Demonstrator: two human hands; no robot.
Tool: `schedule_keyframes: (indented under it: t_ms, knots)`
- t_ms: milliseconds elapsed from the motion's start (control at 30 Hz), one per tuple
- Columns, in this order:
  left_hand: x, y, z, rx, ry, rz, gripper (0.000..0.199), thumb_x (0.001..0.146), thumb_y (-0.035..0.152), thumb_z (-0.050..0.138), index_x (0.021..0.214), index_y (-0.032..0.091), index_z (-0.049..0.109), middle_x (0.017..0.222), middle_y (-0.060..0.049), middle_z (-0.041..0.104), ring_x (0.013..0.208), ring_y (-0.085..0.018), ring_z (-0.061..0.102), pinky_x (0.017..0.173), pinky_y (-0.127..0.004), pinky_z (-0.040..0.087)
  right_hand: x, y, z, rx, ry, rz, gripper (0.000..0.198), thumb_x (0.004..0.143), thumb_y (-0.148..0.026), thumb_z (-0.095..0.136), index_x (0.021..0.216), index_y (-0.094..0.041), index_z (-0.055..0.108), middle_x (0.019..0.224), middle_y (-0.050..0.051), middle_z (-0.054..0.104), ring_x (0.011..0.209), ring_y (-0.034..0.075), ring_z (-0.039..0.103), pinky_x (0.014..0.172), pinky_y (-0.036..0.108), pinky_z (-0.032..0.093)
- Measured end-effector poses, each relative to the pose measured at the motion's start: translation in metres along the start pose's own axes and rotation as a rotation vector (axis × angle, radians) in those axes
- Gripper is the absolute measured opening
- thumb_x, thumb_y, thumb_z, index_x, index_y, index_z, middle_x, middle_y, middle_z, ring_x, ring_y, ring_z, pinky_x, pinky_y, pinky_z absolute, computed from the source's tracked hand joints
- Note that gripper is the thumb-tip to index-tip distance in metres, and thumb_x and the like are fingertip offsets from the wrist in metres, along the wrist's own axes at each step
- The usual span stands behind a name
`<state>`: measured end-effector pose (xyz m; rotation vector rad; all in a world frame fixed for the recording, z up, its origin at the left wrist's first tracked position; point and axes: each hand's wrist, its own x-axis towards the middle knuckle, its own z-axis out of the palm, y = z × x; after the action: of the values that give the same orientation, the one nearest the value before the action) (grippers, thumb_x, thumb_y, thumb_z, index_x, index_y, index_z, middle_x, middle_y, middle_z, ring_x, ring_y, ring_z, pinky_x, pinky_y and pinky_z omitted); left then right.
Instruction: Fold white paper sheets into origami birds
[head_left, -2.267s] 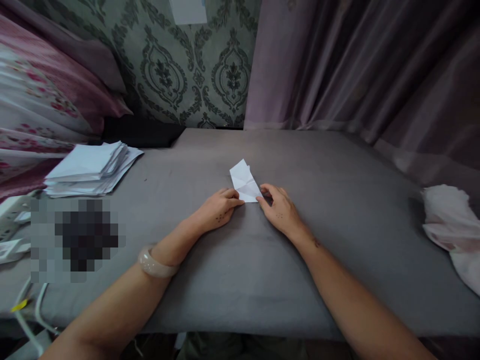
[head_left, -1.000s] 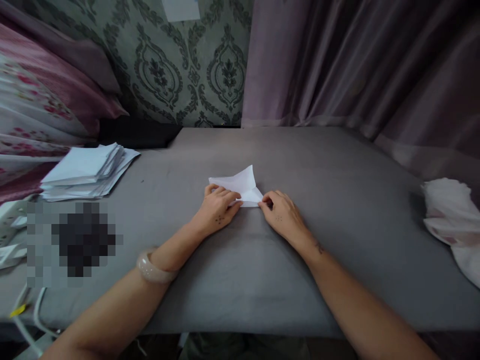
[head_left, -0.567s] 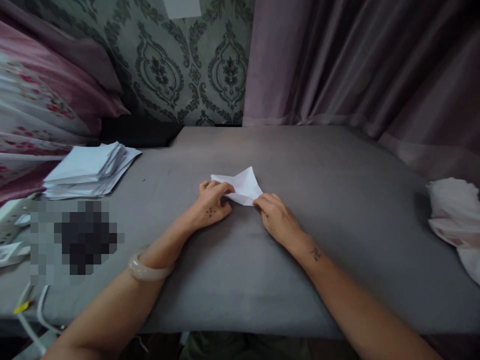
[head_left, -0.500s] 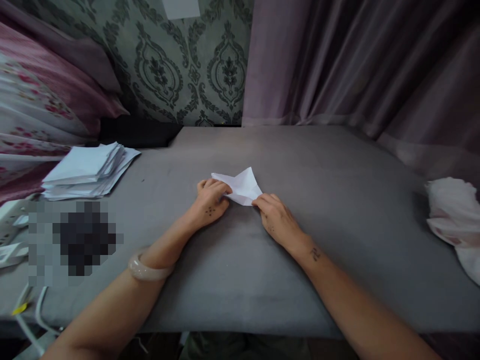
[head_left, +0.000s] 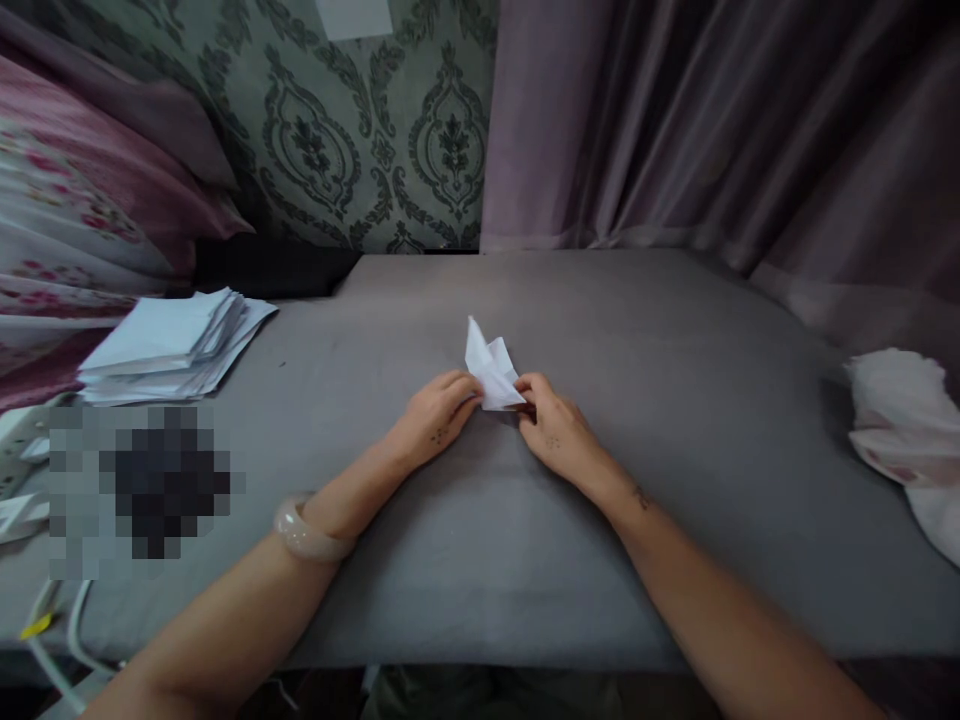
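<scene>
A folded sheet of white paper is held between my two hands near the middle of the grey-covered table. One pointed flap stands up at its far left, with a shorter flap beside it. My left hand pinches the paper's left edge, thumb and fingers together. At the right corner, my right hand grips the paper with its fingers bent around the edge. The fingertips are partly hidden by the paper.
To the left lies a stack of white paper, with a black flat item behind it. A white power strip and cables sit at the left edge. A crumpled whitish cloth or bag lies at the right. Curtains hang behind.
My left hand has moved right, closer to my right hand. The paper's left part has swung over and now stands as a tall point, making the paper narrower.
</scene>
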<state>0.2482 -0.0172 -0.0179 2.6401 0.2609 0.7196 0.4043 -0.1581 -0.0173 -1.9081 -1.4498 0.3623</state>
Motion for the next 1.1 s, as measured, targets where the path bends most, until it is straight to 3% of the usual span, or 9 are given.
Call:
schedule_keyframes:
  t_ms: [233,467,567,967,1100]
  knots:
    - [-0.001,0.000,0.001,0.028,-0.173,0.146,0.028,0.097,0.017,0.039,0.110,0.015,0.063,0.111,-0.011,0.067,0.101,-0.020,0.060,0.089,-0.036,0.050,0.008,0.007,-0.008,0.230,-0.038,0.091,0.047,0.073,0.001,0.048,0.115,-0.019,0.047,0.108,0.009,0.072,0.096,0.018,0.067,0.087,0.033,0.049]
    - [0.001,0.007,-0.003,0.149,-0.252,0.162,0.035,0.100,0.026,0.036,0.122,0.016,0.062,0.115,-0.013,0.062,0.103,-0.022,0.057,0.093,-0.038,0.048,0.013,0.019,-0.019,0.282,0.004,0.319,0.026,0.079,-0.019,0.058,0.106,-0.018,0.056,0.081,0.005,0.074,0.072,0.017,0.068,0.066,0.029,0.050]
    - [0.000,0.009,-0.003,0.206,-0.256,0.175,0.039,0.100,0.034,0.037,0.126,0.018,0.061,0.116,-0.014,0.060,0.103,-0.022,0.056,0.095,-0.040,0.046,0.013,0.018,-0.019,0.201,0.046,0.283,0.026,0.078,-0.024,0.063,0.102,-0.017,0.059,0.077,0.004,0.072,0.069,0.016,0.065,0.065,0.028,0.048]
    - [-0.002,0.009,0.000,0.283,-0.303,0.158,0.045,0.099,0.043,0.032,0.135,0.025,0.053,0.122,-0.013,0.053,0.103,-0.023,0.052,0.093,-0.042,0.043,0.011,0.022,-0.025,0.094,0.055,0.243,0.023,0.075,-0.012,0.058,0.098,-0.017,0.062,0.079,0.004,0.071,0.070,0.015,0.065,0.067,0.028,0.050]
    - [-0.002,0.010,0.000,0.288,-0.305,0.155,0.045,0.100,0.043,0.032,0.135,0.025,0.053,0.122,-0.013,0.053,0.104,-0.023,0.051,0.093,-0.041,0.043,0.013,0.023,-0.027,0.030,0.211,0.193,0.021,0.080,-0.015,0.056,0.099,-0.017,0.062,0.083,0.006,0.071,0.074,0.017,0.066,0.072,0.031,0.051]
